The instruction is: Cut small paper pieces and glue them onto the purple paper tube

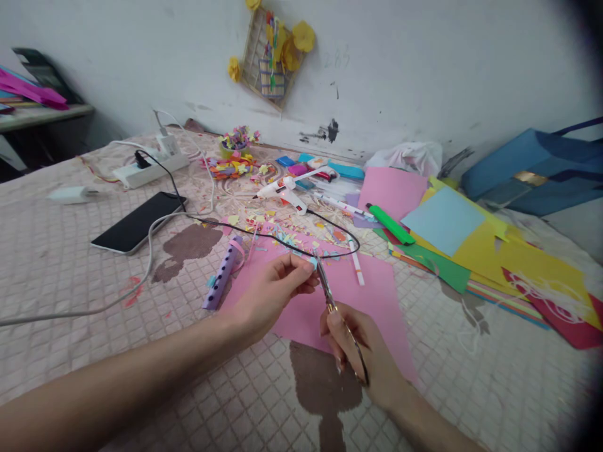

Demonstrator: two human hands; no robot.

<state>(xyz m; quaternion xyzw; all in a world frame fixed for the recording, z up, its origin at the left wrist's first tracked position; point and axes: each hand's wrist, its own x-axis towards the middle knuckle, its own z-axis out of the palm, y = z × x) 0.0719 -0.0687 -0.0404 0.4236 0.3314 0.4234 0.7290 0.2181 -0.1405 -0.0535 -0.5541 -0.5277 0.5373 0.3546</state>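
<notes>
My left hand (277, 285) pinches a small piece of light blue paper (313, 263) between thumb and fingertips. My right hand (353, 336) is wrapped around the handles of a pair of scissors (328, 292), whose blades point away from me and reach the paper's right side. Whether the blades touch the paper I cannot tell. Both hands are above a pink sheet (377, 295). Left of it lies a purple paper tube with dark dots (223, 273). A white marker (357, 262) rests on the sheet beyond my right hand.
A white glue gun (288, 191) trails a black cord (245, 232) behind my hands, amid paper scraps (282, 232). A dark tablet-like device (141, 223) and a power strip (151, 169) lie left. Coloured sheets (438, 220), a green cutter-like tool (391, 224) and a blue bag (532, 169) are right.
</notes>
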